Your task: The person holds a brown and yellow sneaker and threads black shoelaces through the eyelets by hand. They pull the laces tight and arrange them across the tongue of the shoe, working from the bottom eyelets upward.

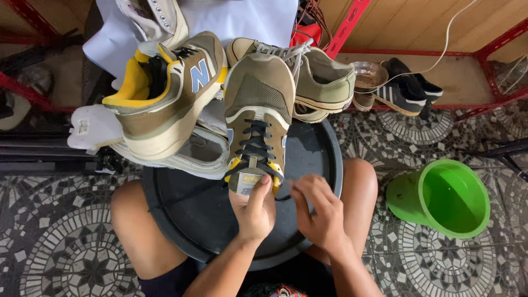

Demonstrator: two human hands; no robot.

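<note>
The olive sneaker (257,118) points lengthwise away from both hands; left hand (254,209) grips its tongue; right hand (319,212), just beside, pinches a black lace (283,193).

Person seen from the head-worn camera: two bare forearms without sleeves, left hand (254,212) and right hand (320,213) ungloved, with no rings or watch showing. Both knees are bare at 9 and 3 o'clock; dark navy shorts (165,283) cover the thighs at 6 o'clock.
</note>
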